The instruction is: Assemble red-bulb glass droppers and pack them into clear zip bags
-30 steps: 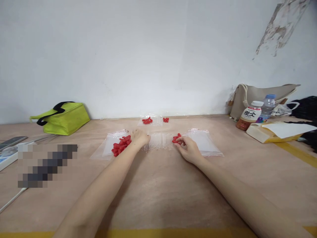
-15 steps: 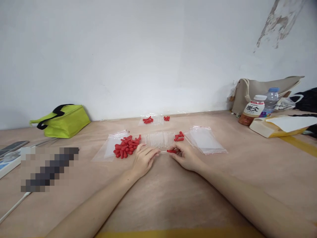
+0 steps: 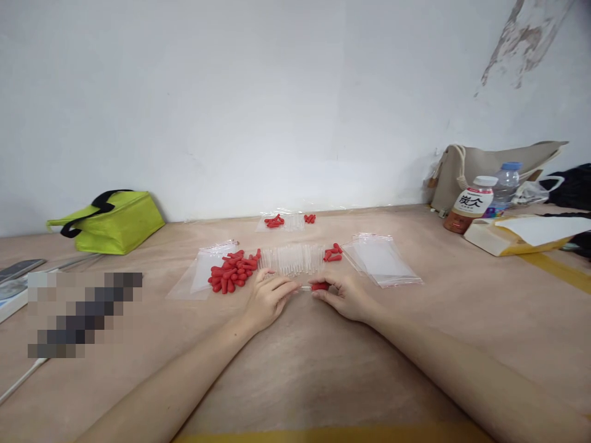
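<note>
Holding a clear tube [image 3: 305, 288] in the left hand [image 3: 270, 298], with fingertips closed over its left end, just above or on the worktop [image 3: 295, 375]; can't tell which. Pinching a red bulb [image 3: 319, 287] between thumb and fingers of the right hand [image 3: 347, 296], in line with the tube's right end; can't see how far in. Just beyond both hands: row of clear tubes [image 3: 292, 259], laid side by side. At the row's left end: heap of red bulbs [image 3: 231, 274], partly on left clear bags [image 3: 197, 277]. Near its right end: small red group [image 3: 333, 253], next to right clear bags [image 3: 381, 258]. Farther back, near the wall [image 3: 258, 111]: smaller set of tubes [image 3: 294, 223] between two red clusters [image 3: 274, 221]. Far left: lime-green bag [image 3: 122, 224] with black strap, plus phone [image 3: 21, 269]. Far right: white-capped bottle [image 3: 471, 206] and blue-capped bottle [image 3: 508, 183] in front of beige bag [image 3: 462, 161], near a cream packet [image 3: 482, 241].
</note>
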### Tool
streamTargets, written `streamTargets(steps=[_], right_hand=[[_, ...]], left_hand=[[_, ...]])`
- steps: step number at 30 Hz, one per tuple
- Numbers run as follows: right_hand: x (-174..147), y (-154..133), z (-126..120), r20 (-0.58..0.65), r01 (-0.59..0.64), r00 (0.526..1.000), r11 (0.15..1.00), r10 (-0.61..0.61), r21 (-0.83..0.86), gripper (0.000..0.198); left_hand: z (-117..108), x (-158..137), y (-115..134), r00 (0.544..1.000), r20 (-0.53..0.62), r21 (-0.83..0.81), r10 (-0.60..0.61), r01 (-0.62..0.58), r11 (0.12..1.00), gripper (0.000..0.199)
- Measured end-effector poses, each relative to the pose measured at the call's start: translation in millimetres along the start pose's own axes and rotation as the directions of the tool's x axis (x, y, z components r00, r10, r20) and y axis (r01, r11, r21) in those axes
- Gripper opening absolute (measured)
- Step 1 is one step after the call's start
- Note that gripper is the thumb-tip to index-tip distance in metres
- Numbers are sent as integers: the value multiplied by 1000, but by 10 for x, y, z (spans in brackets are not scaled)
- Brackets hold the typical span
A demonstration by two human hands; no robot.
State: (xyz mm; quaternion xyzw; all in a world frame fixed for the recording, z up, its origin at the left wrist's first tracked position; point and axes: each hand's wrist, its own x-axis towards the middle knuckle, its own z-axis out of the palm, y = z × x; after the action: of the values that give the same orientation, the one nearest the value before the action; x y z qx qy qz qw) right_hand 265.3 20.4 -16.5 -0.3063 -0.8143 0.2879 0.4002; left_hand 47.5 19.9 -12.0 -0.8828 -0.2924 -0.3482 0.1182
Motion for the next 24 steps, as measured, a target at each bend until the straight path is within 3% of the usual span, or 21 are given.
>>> streamTargets(steps=[8,17,24], right_hand=[[-17,34,0,18,39,999,998,-38,-49,16],[-24,-2,9,44,136,991,970,-130,-203,14],[-3,-29,23,26,166,986,959,-164,-230,14]], left_hand=[[-10,7,33,999,27,-108,20,-17,994,18],[-12,10,72,998,59,-77,38,-34,996,18],[39,32,153,1000,5,-77,-20,20,997,15]])
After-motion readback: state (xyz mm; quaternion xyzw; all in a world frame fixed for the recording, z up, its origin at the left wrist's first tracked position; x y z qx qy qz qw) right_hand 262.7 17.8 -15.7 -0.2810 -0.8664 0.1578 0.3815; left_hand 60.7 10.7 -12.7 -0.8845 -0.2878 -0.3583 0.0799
